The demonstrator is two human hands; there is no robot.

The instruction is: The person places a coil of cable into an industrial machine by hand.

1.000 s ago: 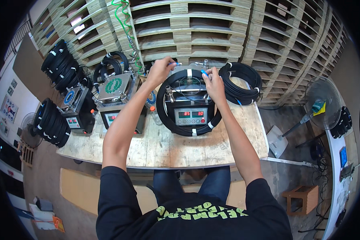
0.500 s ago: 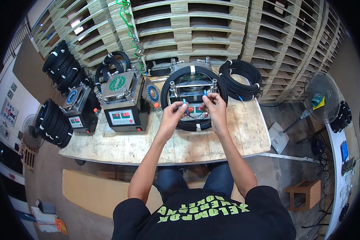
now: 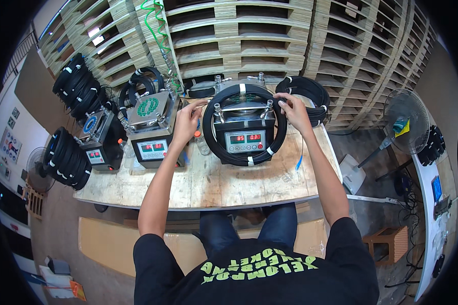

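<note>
A large black cable coil (image 3: 281, 127), bound with white tape, stands ringed around the front of a test machine (image 3: 249, 133) with a lit red display. At its upper right side, my right hand (image 3: 294, 109) has thumb and fingers closed on the coil. My left hand (image 3: 189, 117) is by its upper left side, fingers stretched toward the rim; whether they touch is unclear. Below my right hand, a thin cable end with a blue connector (image 3: 298, 161) hangs over the table. A faint blue blur shows beside my left forearm.
Two similar machines, a middle one (image 3: 155, 134) and a smaller one (image 3: 99, 140), stand to the left. Black coils (image 3: 66, 157) are stacked beyond them. Another coil (image 3: 315, 91) lies behind my right hand. A plastic bottle (image 3: 202, 145) stands near my left forearm; a fan (image 3: 407, 122) is at right.
My hands have moved apart, from the blue connectors in front of the display out to the coil's two sides. The connectors are no longer between my fingertips, and the display is uncovered.
</note>
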